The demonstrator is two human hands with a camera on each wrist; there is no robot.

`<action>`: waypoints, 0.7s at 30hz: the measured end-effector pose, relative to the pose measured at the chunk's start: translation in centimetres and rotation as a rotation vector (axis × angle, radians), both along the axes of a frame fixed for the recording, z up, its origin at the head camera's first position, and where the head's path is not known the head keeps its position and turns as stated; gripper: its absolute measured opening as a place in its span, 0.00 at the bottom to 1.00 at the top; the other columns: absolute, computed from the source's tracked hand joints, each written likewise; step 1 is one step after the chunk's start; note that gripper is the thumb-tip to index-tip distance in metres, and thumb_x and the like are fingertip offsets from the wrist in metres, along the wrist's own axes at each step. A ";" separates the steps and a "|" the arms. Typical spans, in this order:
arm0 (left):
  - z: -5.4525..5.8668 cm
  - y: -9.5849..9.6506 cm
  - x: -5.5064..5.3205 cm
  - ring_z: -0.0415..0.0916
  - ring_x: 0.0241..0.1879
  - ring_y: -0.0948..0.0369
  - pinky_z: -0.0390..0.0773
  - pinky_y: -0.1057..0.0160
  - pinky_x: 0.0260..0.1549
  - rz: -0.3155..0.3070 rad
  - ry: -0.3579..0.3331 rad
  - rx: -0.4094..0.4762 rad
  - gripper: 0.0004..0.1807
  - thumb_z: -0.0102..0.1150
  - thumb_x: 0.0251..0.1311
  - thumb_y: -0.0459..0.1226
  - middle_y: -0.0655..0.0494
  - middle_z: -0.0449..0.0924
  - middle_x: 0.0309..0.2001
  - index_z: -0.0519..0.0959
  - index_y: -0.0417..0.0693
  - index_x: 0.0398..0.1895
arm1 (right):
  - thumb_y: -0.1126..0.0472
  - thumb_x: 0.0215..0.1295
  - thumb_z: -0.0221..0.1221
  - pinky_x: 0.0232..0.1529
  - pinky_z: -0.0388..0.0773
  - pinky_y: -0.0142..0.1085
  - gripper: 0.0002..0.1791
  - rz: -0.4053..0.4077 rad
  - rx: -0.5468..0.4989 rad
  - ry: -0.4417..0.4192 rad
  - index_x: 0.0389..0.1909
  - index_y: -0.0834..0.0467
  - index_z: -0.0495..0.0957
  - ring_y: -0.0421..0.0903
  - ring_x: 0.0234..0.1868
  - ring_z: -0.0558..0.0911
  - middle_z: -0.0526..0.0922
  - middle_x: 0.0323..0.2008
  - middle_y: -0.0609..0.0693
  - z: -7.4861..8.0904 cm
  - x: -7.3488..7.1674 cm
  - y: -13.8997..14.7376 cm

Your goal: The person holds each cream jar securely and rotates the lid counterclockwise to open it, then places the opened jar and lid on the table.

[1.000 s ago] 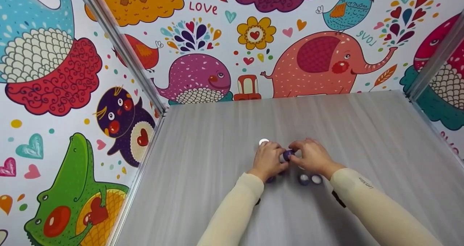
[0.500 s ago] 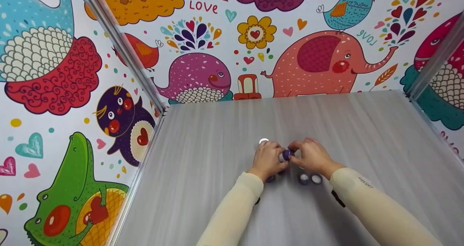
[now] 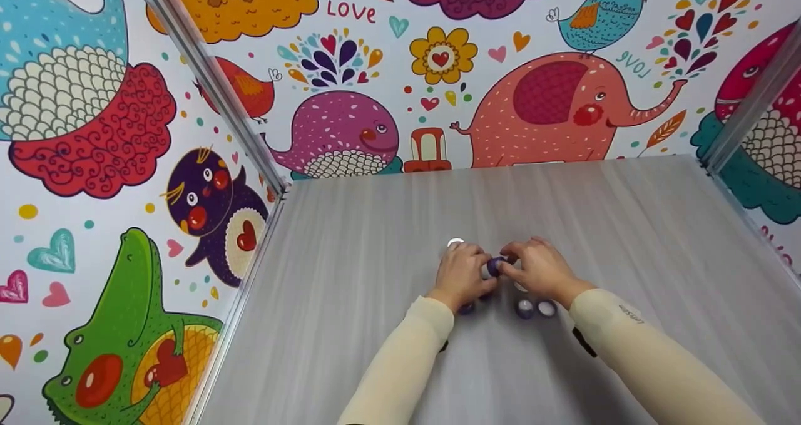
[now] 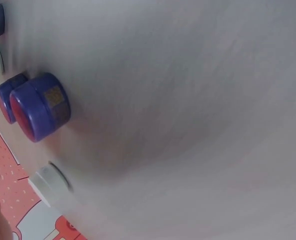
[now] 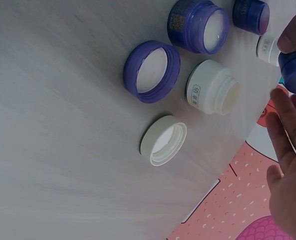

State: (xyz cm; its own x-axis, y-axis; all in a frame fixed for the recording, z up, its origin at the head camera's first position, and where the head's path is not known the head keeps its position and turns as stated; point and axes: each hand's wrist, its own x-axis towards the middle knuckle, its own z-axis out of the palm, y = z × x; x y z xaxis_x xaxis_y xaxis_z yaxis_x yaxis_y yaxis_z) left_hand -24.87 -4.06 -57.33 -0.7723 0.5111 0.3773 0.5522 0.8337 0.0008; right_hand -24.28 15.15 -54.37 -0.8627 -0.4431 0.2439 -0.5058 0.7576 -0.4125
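Observation:
A small purple-blue jar (image 3: 495,266) is held up between my two hands. My left hand (image 3: 460,276) grips it from the left, its fingers partly hidden. From the right, my right hand (image 3: 539,268) pinches its purple end, the thumb against its side. In the right wrist view the jar (image 5: 293,67) shows at the right edge, with the right fingers (image 5: 289,127) stretched close beside it. Below the hands stand an open purple jar (image 3: 524,308) and its upturned lid (image 3: 547,308). An open white jar (image 5: 212,87) and a white lid (image 5: 163,140) lie near.
A white round lid or jar (image 3: 455,243) lies just beyond the left hand. In the left wrist view two blue jars (image 4: 40,106) sit close together, near a white round piece (image 4: 50,183). Patterned walls (image 3: 438,112) border the grey table (image 3: 350,243).
The right thumb and fingers shift slightly around the purple jar, and it tilts a little leftward. The left hand stays nearly still, and the things on the table keep their places.

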 end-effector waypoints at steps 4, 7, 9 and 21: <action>0.0 0.0 0.0 0.77 0.42 0.61 0.70 0.60 0.50 -0.009 0.006 0.010 0.20 0.67 0.50 0.57 0.63 0.82 0.39 0.88 0.57 0.40 | 0.53 0.66 0.63 0.64 0.59 0.60 0.14 -0.003 0.013 -0.009 0.40 0.60 0.84 0.51 0.37 0.85 0.86 0.31 0.48 0.0 0.0 0.0; -0.1 0.0 0.0 0.77 0.42 0.61 0.70 0.60 0.50 -0.010 0.010 0.005 0.20 0.67 0.50 0.57 0.63 0.82 0.39 0.88 0.57 0.41 | 0.55 0.60 0.66 0.64 0.60 0.59 0.13 0.015 0.003 0.003 0.41 0.60 0.84 0.50 0.38 0.85 0.86 0.32 0.47 0.0 0.0 -0.1; -0.1 0.0 -0.1 0.77 0.42 0.61 0.70 0.60 0.50 -0.008 0.010 0.000 0.21 0.67 0.50 0.57 0.63 0.82 0.39 0.88 0.57 0.41 | 0.57 0.57 0.68 0.64 0.61 0.59 0.13 0.027 -0.006 0.013 0.41 0.60 0.84 0.51 0.39 0.85 0.86 0.33 0.48 0.0 -0.1 -0.1; 0.0 -0.3 0.2 0.76 0.42 0.61 0.69 0.60 0.51 -0.022 0.023 0.022 0.21 0.68 0.49 0.58 0.63 0.81 0.38 0.88 0.57 0.40 | 0.58 0.55 0.69 0.64 0.61 0.59 0.14 0.041 -0.005 0.039 0.41 0.60 0.83 0.52 0.40 0.85 0.86 0.35 0.49 -0.1 0.0 -0.2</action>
